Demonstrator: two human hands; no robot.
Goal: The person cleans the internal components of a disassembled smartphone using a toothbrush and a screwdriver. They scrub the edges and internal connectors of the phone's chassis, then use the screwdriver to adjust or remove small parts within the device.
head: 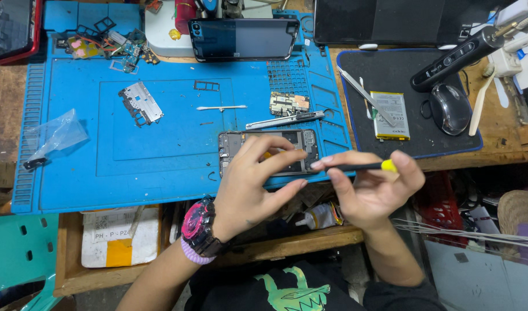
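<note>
An opened phone body (301,141) lies at the front edge of the blue work mat (160,144). My left hand (252,184) rests over it, fingers curled on its frame, a pink and black watch on the wrist. My right hand (373,190) grips a slim black screwdriver (359,167) with a yellow end cap; its tip points left toward the phone body's right edge. My left fingers hide much of the phone's inside.
On the mat lie a metal shield plate (140,103), a small circuit board (288,103), tweezers (284,120), a cotton swab (221,107) and a phone screen (244,39). A battery (390,115) and mouse (450,107) sit on the black pad at right. A plastic bag (57,135) lies left.
</note>
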